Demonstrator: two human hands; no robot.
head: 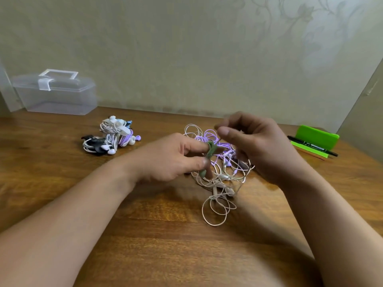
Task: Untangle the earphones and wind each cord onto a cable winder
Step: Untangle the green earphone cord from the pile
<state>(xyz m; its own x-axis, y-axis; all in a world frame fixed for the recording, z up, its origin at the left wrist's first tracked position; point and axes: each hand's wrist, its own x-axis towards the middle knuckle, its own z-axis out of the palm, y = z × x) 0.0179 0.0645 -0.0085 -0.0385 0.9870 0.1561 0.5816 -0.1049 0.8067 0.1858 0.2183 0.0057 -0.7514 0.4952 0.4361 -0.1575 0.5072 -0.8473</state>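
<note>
A tangle of purple and pale pink earphone cords (pixel 217 177) lies on the wooden table (pixel 165 235) at the centre. My left hand (pixel 170 158) pinches a green cable winder (pixel 209 156) between thumb and fingers just above the tangle. My right hand (pixel 255 141) hovers over the tangle's right side with thumb and forefinger pinched together, seemingly on a thin cord that is hard to make out. A pile of wound earphones on winders (pixel 112 135), white, purple and black, sits to the left.
A clear plastic box (pixel 56 94) with a handle stands at the back left against the wall. A green holder (pixel 315 139) and a black marker pen (pixel 313 146) lie at the right edge of the table.
</note>
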